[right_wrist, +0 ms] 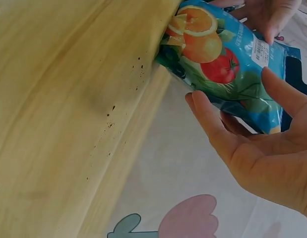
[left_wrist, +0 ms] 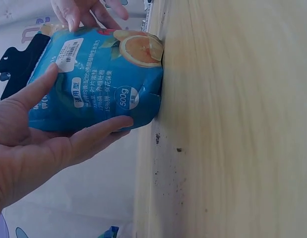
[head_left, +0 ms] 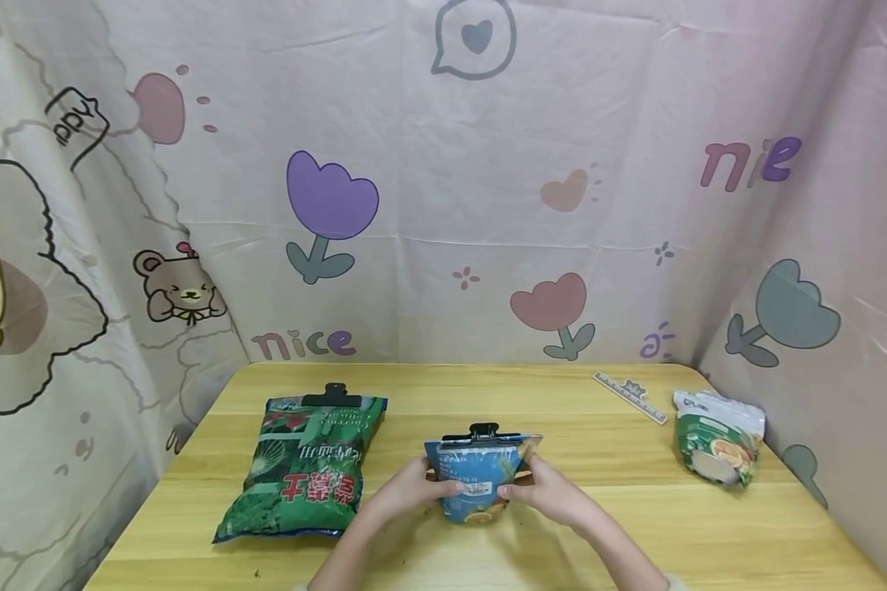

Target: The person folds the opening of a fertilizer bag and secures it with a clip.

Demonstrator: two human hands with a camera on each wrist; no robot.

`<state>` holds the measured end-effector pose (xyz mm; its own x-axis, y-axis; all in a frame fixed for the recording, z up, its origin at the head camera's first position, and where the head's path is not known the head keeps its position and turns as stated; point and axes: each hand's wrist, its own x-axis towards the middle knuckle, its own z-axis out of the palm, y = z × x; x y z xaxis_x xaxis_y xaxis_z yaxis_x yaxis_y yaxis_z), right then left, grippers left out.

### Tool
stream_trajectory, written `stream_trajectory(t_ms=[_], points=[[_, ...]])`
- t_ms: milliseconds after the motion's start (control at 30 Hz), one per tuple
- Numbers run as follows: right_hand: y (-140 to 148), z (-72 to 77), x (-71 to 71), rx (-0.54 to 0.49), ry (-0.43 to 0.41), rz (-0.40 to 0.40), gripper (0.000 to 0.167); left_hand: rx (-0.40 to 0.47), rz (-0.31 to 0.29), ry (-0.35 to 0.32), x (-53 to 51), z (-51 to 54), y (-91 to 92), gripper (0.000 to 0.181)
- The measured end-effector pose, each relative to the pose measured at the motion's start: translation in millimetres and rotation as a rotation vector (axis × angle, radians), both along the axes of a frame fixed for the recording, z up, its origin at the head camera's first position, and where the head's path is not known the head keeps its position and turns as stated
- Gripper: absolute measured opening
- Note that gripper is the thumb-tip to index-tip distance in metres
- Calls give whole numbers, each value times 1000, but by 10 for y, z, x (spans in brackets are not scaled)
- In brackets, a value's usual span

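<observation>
A blue pouch (head_left: 473, 469) printed with fruit and marked 500g stands upright at the middle of the table, its base on the wood. A black clip (head_left: 482, 437) bites across its folded top edge. My left hand (head_left: 414, 486) holds one side of the pouch, thumb on the front face, fingers along the side. From the other side my right hand (head_left: 549, 491) holds it too, its thumb near the white barcode label (left_wrist: 70, 54). In the right wrist view, oranges and a tomato (right_wrist: 221, 68) show on the pouch's front.
To the left lies a large green bag (head_left: 303, 468) with a black clip (head_left: 333, 396) on top. A white and green pouch (head_left: 719, 439) sits at the right, near a ruler (head_left: 631, 397). Dark crumbs (right_wrist: 111, 116) dot the wooden table (head_left: 488, 386); printed cloth hangs around it.
</observation>
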<state>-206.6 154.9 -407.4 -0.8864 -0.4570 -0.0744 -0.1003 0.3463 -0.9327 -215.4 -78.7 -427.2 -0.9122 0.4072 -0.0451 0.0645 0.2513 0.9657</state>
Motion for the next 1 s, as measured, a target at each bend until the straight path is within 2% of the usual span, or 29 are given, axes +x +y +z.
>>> stream_trajectory(t_ms=[133,367,567,800,1000], points=[[-9,9,-6,3,17,-6,51,14,14,-1,-2,10,15,62],[-39,29,-40,15,36,-19,46,39,73,-18,1,38,31,76],[-66,27,-83,-12,1,-32,50,36,117,-27,-22,28,54,82],[-104,-37,-157,-47,-19,-32,55,55,171,-37,-49,21,109,78],[-153,-84,-198,-98,-58,-38,64,12,213,-39,-67,36,159,79]])
